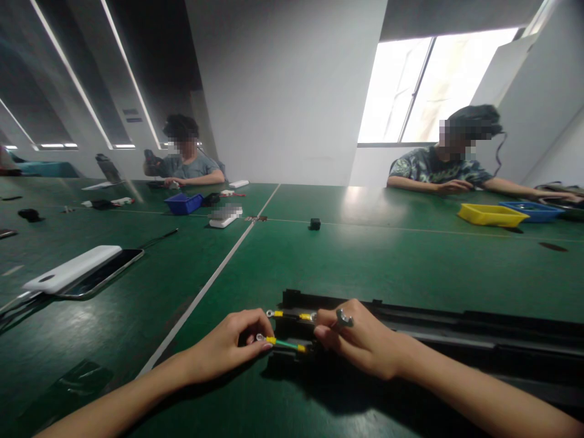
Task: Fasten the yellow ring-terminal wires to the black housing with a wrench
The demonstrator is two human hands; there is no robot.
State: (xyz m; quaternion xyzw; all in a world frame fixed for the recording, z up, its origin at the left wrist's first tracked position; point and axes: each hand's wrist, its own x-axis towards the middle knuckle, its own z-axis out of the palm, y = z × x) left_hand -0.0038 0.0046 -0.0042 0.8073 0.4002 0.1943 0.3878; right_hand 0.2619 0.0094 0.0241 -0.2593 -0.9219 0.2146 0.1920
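Observation:
My left hand (244,334) pinches the left end of a short green wire (286,345), where a ring terminal with a yellow sleeve sits by the thumb. A second short lead (292,316), dark with yellow sleeves and ring terminals, lies just behind it. The fingers of my right hand (360,340) are closed near that lead's right end. From this hand sticks the silver forked head of a small open-end wrench (344,317); its handle is hidden. Beneath the hands, a long black housing (438,334) runs off to the right.
A white power bank (75,267) and a phone (107,274) lie left on the green table (210,255). Farther off are a small black block (315,224), a dark blue bin (184,204) and a yellow tray (490,215). Two people sit across the table.

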